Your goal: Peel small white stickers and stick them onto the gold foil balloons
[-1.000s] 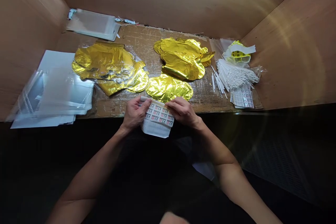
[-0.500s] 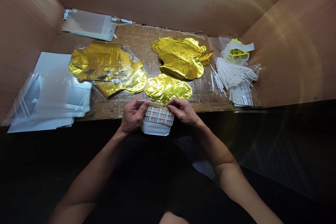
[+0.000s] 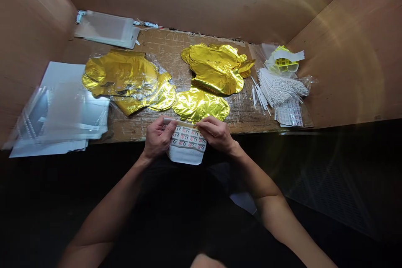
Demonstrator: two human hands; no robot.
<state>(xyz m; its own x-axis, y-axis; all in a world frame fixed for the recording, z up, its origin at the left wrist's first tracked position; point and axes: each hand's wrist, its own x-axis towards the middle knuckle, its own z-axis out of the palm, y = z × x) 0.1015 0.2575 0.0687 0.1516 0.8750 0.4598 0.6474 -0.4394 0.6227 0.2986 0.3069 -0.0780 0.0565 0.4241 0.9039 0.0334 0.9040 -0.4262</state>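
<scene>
We see two bare hands at the lower middle of the frame. The left hand (image 3: pixel 158 137) and the right hand (image 3: pixel 216 135) are close together, and both are clamped on the top edge of a sheet of small labels (image 3: pixel 187 141). The sheet is over the near edge of the bench (image 3: pixel 248 113), between the hands and a little below them. Its labels have red round signs and the letters CE, and its low end is plain white. A pale strip (image 3: pixel 179 122) runs along the top edge, under the left hand's fingers (image 3: pixel 163 130). We cannot tell if it is a stick or a fold.

Just past the hands lies a gold foil balloon (image 3: pixel 199 104). Two more heaps of gold foil balloons (image 3: pixel 121 77) sit at the middle left and the upper middle. Clear plastic bags (image 3: pixel 73 109) are piled at the left, and more (image 3: pixel 106 29) lie in the upper left corner. At the right are a bundle of white sticks (image 3: pixel 279 90), a small sheet of labels (image 3: pixel 289 113) and a yellow thing in a white band (image 3: pixel 284 62).
</scene>
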